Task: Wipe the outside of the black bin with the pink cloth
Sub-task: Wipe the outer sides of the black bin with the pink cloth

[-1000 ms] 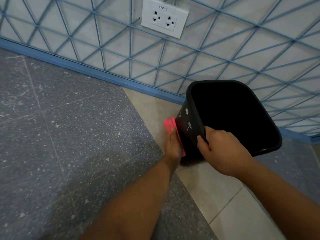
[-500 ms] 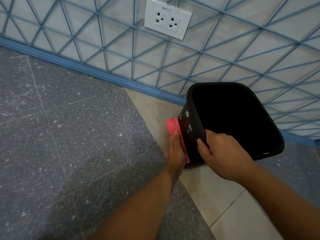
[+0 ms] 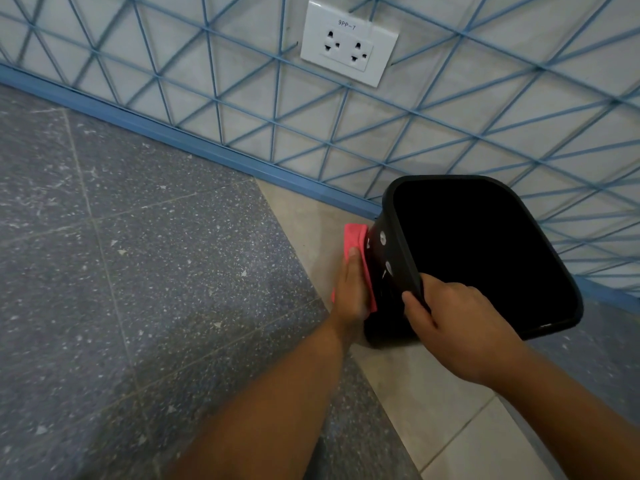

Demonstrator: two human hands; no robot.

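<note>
Black bin (image 3: 485, 258) standing tilted on the floor (image 3: 138, 271) beside the wall. Left hand (image 3: 351, 292), fingers extended flat, presses the pink cloth (image 3: 356, 239) against the bin's outer side; right hand (image 3: 457, 327) grips the rim, fingers curled over it.

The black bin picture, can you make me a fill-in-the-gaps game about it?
1. The left hand presses a soft cloth coloured ____ against the side of the black plastic bin.
2. The right hand has its grip on the bin's ____.
3. The white socket plate on the wall has ____ outlets.
4. The bin stands on the floor's ____ tile, not on the speckled grey one.

Missing words: pink; rim; two; beige
</note>
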